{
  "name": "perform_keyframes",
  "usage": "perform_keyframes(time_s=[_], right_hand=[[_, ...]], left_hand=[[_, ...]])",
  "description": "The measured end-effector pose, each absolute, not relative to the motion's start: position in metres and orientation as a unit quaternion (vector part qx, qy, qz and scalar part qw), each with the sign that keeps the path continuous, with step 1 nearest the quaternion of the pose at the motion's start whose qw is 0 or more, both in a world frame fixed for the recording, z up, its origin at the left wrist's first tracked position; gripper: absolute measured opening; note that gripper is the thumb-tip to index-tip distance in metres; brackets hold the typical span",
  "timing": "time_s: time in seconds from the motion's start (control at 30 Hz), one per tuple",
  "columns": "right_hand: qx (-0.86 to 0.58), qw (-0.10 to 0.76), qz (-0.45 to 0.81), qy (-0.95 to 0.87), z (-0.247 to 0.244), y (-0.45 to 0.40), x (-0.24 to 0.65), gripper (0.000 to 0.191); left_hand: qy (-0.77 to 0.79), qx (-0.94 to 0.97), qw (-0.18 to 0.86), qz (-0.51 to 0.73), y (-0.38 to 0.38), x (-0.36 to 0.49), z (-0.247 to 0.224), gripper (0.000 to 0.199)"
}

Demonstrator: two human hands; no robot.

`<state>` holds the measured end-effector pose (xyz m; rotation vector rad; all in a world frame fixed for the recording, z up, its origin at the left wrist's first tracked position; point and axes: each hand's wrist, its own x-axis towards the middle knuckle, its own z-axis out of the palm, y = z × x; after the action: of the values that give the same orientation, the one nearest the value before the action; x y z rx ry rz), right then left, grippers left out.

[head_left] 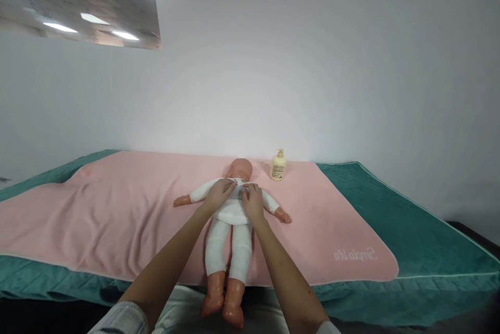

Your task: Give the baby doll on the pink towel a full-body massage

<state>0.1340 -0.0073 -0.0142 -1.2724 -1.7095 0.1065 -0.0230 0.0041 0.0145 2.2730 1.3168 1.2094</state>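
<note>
A baby doll (230, 248) in white clothes lies on its back, its head away from me and its feet over the near edge. On the left side of its chest, my left hand (220, 193) has its fingertips closed on the white top (230, 213) near the neckline. My right hand (252, 199) is at the other side of the chest, its fingers bent together on the same top. A small gap separates the two hands. Fine details of the cloth between the fingertips are too small to make out.
Under the doll is a wrinkled pink blanket (312, 240) over a green cover (390, 224). A cream pump bottle (277, 167) stands right of the doll's head. Behind rises a plain wall (250, 63), with a mirror-like panel (117, 5) at upper left.
</note>
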Motion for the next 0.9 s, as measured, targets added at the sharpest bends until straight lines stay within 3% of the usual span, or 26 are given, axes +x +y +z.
perform_keyframes(time_s=[0.3, 0.9], right_hand=[[-0.560, 0.388, 0.037, -0.731, -0.025, 0.020, 0.123, 0.023], [-0.543, 0.398, 0.006, -0.740, -0.037, 0.017, 0.122, 0.028]], left_hand=[[0.493, 0.785, 0.074, 0.368, 0.027, -0.012, -0.018, 0.027], [0.524, 0.784, 0.033, 0.331, 0.019, -0.010, -0.020, 0.026]])
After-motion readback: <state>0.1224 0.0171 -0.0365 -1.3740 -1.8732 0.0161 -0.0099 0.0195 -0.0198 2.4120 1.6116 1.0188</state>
